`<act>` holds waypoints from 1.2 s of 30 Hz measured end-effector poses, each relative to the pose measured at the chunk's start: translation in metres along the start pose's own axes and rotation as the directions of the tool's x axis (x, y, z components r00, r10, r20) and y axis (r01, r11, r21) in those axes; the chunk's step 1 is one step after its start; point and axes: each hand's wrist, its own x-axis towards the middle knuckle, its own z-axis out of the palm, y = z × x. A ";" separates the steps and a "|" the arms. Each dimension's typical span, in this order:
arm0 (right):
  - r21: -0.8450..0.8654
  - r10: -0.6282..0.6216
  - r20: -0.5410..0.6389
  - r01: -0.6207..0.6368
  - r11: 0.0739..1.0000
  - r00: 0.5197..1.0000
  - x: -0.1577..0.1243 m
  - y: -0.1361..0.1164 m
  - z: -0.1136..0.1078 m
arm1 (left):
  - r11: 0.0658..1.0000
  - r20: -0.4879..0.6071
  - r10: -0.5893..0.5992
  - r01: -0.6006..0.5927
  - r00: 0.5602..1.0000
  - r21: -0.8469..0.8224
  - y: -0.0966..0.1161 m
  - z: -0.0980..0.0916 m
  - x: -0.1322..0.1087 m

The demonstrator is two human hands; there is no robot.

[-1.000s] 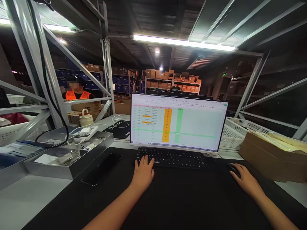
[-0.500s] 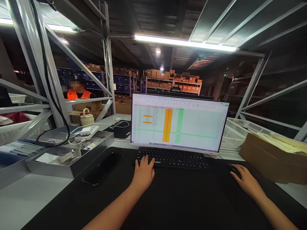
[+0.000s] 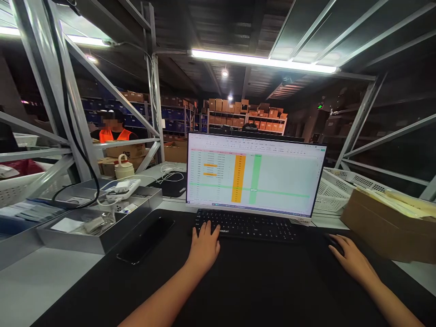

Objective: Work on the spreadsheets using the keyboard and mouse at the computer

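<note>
The left hand [image 3: 204, 249] is open, fingers spread on the left end of the keyboard [image 3: 250, 225], which runs long from left to right, near the screen [image 3: 284, 177]. Farther right, the right hand [image 3: 354, 260] curls over the mouse [image 3: 335, 245].

The keyboard [image 3: 252, 225] and the mat [image 3: 265, 281] are coloured black; the pale screen [image 3: 282, 172] at centre is banded in orange and green.

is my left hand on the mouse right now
No, the left hand is on the left part of the keyboard, while the right hand is on the mouse.
</note>
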 end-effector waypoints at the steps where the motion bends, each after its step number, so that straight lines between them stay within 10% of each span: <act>1: 0.001 -0.002 0.000 0.002 1.000 1.000 0.000 0.000 -0.001 | 1.000 0.002 -0.002 0.002 1.000 -0.003 0.000 -0.001 0.000; 36: -0.075 -0.016 -0.053 0.012 0.997 0.998 0.003 0.009 0.007 | 1.000 0.000 0.003 -0.003 1.000 0.014 0.000 0.002 0.000</act>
